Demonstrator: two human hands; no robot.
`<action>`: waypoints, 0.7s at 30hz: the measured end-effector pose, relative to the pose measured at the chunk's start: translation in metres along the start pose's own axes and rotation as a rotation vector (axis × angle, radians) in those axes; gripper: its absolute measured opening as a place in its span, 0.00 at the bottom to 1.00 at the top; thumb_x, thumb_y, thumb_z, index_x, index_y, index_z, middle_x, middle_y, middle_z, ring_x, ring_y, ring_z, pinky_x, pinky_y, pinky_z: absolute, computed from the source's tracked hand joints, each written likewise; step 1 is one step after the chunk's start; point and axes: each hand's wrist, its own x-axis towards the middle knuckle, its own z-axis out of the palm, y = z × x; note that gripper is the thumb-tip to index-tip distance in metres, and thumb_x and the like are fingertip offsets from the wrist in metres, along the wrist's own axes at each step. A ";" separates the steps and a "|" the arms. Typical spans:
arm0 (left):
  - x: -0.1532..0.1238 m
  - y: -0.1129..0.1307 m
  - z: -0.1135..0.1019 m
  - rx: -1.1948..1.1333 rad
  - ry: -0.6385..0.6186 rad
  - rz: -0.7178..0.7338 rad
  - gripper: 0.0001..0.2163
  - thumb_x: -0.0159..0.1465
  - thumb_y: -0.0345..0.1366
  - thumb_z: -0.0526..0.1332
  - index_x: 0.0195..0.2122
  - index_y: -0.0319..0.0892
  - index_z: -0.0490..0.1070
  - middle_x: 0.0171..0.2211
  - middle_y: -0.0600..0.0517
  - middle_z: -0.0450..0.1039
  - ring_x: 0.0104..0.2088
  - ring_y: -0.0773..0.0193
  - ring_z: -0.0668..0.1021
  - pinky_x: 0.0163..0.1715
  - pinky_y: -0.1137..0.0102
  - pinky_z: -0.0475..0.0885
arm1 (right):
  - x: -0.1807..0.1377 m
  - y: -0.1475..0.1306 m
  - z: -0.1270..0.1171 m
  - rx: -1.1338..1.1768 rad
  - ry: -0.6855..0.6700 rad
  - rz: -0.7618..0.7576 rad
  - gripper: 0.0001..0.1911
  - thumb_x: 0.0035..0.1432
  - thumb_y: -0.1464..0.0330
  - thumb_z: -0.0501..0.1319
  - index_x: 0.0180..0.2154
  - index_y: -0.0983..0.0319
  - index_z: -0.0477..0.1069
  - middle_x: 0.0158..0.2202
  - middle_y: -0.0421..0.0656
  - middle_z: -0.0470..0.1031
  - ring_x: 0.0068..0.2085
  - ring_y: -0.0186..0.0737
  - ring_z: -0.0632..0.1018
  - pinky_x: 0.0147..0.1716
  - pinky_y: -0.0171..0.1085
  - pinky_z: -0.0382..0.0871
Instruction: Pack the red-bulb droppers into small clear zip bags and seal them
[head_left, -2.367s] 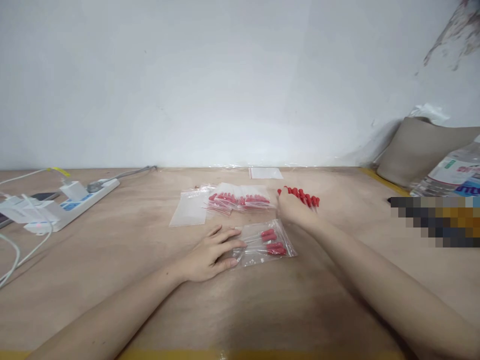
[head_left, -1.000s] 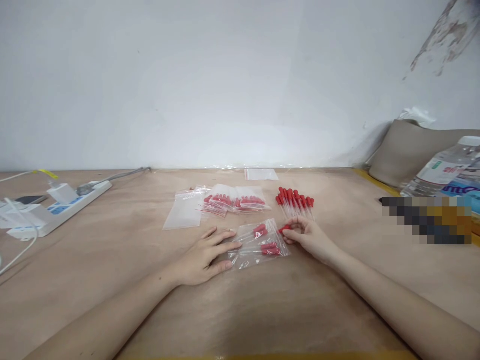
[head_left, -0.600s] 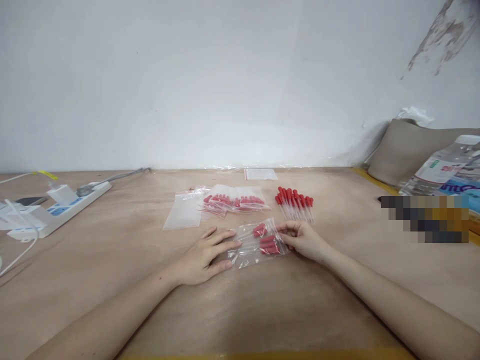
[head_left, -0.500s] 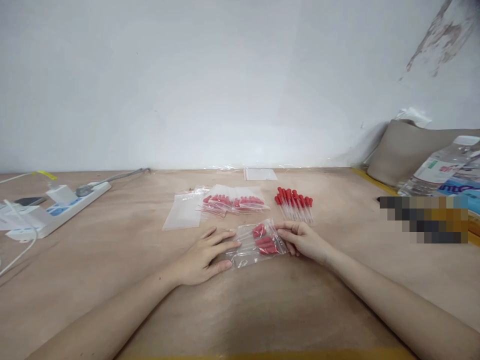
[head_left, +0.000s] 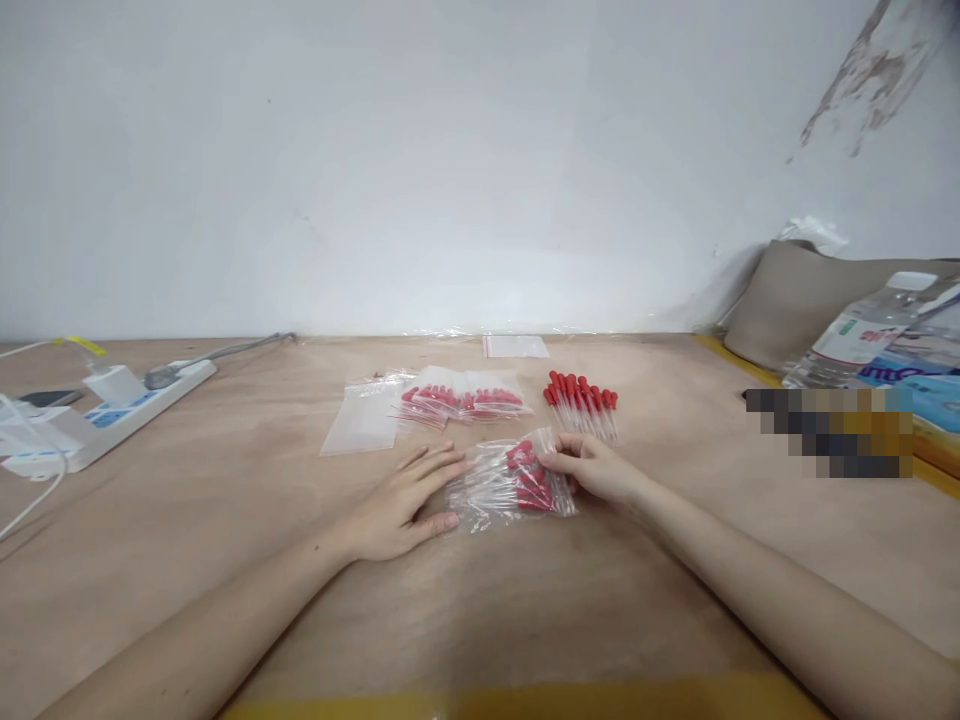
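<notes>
Past a yellow strip on the near edge, two bare hands meet at a clear bag lying on the brown table, near the middle of the scene. The left hand rests flat with its fingers spread, fingertips touching the bag's left end; its grip is loose and closes on nothing. The right hand pinches the bag's right edge, its grip closed on the film. Inside lie red-bulbed droppers, bulbs to the right, slim clear stems to the left.

The bag looks light, limp and slippery, likely to slide unless pinned. The bulbs look soft, the stems stiffer and perhaps fragile. The right edge seems the best hold for the bag, the bulbs for the droppers.

One second earlier, the right hand held a red bulb outside the bag; now none shows in its fingers, and the bulbs inside form a more crowded clump under more wrinkled plastic.

Farther back on the right, loose droppers fan out. To their left, filled bags overlap beside a flat pale bag. Beyond, another small bag lies near the wall.
</notes>
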 end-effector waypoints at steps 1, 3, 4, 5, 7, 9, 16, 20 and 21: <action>0.000 0.000 0.001 0.002 0.060 -0.013 0.22 0.65 0.43 0.53 0.60 0.48 0.52 0.60 0.50 0.55 0.60 0.54 0.56 0.57 0.58 0.55 | -0.003 -0.001 -0.002 0.082 -0.027 0.003 0.12 0.45 0.62 0.64 0.30 0.64 0.71 0.24 0.39 0.74 0.24 0.32 0.74 0.24 0.31 0.67; 0.000 -0.001 0.002 0.023 0.245 -0.084 0.18 0.64 0.42 0.54 0.55 0.46 0.59 0.55 0.48 0.62 0.56 0.55 0.63 0.53 0.60 0.60 | -0.010 -0.005 -0.010 0.212 -0.031 0.001 0.12 0.47 0.63 0.63 0.33 0.63 0.71 0.28 0.43 0.76 0.28 0.37 0.76 0.27 0.35 0.70; 0.000 -0.003 0.002 0.043 0.360 -0.136 0.16 0.64 0.41 0.54 0.52 0.45 0.62 0.51 0.48 0.65 0.52 0.55 0.66 0.51 0.60 0.62 | -0.013 -0.009 -0.015 0.249 0.003 -0.005 0.11 0.48 0.63 0.62 0.34 0.62 0.71 0.29 0.43 0.76 0.28 0.37 0.77 0.26 0.35 0.71; 0.001 -0.007 0.002 0.071 0.476 -0.192 0.13 0.63 0.41 0.54 0.48 0.44 0.64 0.47 0.48 0.67 0.49 0.55 0.69 0.49 0.61 0.64 | -0.016 -0.013 -0.020 0.274 0.054 -0.015 0.11 0.49 0.64 0.61 0.34 0.63 0.71 0.29 0.44 0.77 0.27 0.37 0.77 0.24 0.35 0.71; 0.001 -0.018 -0.001 0.149 0.656 -0.304 0.11 0.63 0.42 0.54 0.42 0.43 0.65 0.42 0.48 0.69 0.45 0.55 0.70 0.46 0.61 0.65 | -0.016 -0.025 -0.030 0.333 0.169 -0.062 0.09 0.52 0.66 0.59 0.35 0.63 0.71 0.30 0.44 0.77 0.26 0.36 0.77 0.23 0.34 0.71; -0.001 -0.034 -0.007 0.262 0.722 -0.422 0.11 0.61 0.42 0.54 0.40 0.43 0.66 0.40 0.47 0.69 0.45 0.54 0.70 0.47 0.60 0.64 | -0.010 -0.039 -0.035 0.426 0.266 -0.139 0.08 0.55 0.69 0.55 0.36 0.63 0.70 0.33 0.44 0.77 0.30 0.36 0.78 0.26 0.33 0.73; -0.011 -0.082 -0.017 0.344 0.437 -0.787 0.15 0.62 0.43 0.51 0.45 0.44 0.68 0.53 0.46 0.63 0.55 0.52 0.65 0.54 0.56 0.56 | 0.064 -0.048 0.003 0.511 0.424 -0.117 0.05 0.56 0.75 0.51 0.29 0.61 0.62 0.29 0.42 0.73 0.37 0.32 0.77 0.38 0.32 0.74; -0.013 -0.094 -0.010 0.309 0.364 -0.810 0.21 0.61 0.46 0.50 0.49 0.38 0.67 0.55 0.41 0.62 0.57 0.49 0.62 0.54 0.55 0.56 | 0.083 -0.033 0.020 0.426 0.402 0.006 0.05 0.56 0.75 0.53 0.29 0.61 0.60 0.26 0.40 0.71 0.32 0.31 0.77 0.32 0.31 0.75; -0.013 -0.096 -0.008 0.300 0.350 -0.810 0.21 0.61 0.45 0.49 0.49 0.38 0.67 0.55 0.40 0.63 0.57 0.49 0.62 0.54 0.55 0.56 | 0.080 -0.032 0.018 0.386 0.377 0.052 0.04 0.55 0.74 0.55 0.29 0.61 0.61 0.24 0.41 0.71 0.30 0.32 0.77 0.29 0.30 0.75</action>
